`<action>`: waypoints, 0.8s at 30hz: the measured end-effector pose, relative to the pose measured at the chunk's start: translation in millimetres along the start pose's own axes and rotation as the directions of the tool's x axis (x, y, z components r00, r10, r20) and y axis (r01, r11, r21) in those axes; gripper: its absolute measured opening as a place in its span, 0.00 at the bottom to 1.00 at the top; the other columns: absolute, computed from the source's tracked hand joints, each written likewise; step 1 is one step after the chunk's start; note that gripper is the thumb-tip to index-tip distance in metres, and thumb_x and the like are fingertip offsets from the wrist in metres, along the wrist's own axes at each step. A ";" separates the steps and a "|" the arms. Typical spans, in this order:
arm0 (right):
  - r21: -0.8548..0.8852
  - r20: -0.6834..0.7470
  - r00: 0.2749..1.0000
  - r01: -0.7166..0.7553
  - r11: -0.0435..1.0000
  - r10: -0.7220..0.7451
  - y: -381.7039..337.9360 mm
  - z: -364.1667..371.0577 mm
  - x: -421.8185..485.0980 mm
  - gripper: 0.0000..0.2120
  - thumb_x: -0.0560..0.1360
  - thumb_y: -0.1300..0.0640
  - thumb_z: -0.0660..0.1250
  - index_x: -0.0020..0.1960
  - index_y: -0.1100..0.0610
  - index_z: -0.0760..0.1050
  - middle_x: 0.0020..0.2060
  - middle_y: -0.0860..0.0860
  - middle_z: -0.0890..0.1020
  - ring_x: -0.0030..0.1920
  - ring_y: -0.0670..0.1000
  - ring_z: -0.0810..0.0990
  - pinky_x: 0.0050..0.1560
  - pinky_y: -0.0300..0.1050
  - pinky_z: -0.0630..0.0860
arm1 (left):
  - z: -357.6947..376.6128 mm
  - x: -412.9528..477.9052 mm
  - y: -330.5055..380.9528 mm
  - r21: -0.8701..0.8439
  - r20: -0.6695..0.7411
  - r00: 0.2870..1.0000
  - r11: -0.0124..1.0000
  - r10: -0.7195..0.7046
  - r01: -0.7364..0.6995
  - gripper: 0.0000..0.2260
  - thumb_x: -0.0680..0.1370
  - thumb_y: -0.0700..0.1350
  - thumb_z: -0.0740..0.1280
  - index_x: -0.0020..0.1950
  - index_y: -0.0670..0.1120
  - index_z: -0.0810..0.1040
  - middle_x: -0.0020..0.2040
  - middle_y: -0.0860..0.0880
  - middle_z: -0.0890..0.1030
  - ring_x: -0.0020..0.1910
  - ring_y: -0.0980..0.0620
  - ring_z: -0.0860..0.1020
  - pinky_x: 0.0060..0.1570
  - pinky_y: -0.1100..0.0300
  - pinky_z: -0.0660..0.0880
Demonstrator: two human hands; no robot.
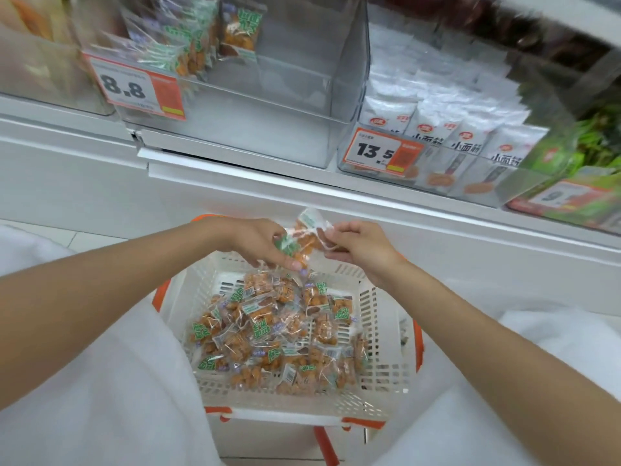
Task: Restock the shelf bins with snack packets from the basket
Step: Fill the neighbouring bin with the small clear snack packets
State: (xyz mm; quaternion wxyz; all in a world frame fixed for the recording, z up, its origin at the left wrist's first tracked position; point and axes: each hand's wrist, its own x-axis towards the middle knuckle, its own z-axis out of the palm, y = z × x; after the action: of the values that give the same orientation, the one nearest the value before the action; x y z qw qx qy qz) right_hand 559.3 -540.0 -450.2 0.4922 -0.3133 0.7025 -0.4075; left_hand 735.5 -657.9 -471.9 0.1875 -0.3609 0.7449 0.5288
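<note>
A white slatted basket [386,334] with orange handles stands in front of me, holding several clear snack packets [268,331] of orange pieces with green labels. Above its far rim, my left hand [258,243] grips a small bunch of the same packets [302,237]. My right hand [359,245] pinches the right edge of that bunch. On the shelf above, a clear bin [268,129] with an 8.8 price tag [134,87] holds several matching packets at its back left; most of the bin is bare.
To the right, a clear bin [447,176] tagged 13.5 is packed with white packets. A green-packet bin [578,196] lies further right. The white shelf ledge [302,183] juts out over the basket's far side. My white clothing flanks the basket.
</note>
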 end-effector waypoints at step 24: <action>-0.011 0.240 0.969 0.068 0.998 -0.063 -3.7 12.3 -7.3 0.16 0.73 0.55 0.74 0.57 0.51 0.74 0.49 0.50 0.84 0.51 0.52 0.84 0.55 0.49 0.81 | -20.7 -15.5 16.4 -0.585 -0.418 0.900 0.722 0.122 -0.369 0.15 0.72 0.41 0.74 0.58 0.44 0.81 0.52 0.43 0.85 0.52 0.46 0.83 0.55 0.56 0.79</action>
State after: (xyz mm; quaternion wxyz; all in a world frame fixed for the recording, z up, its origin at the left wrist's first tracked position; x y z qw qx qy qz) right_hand 573.4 -538.9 -446.1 0.5567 -0.3877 0.6312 -0.3760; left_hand 735.8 -668.8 -443.3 -0.1585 -0.3873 0.5765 0.7018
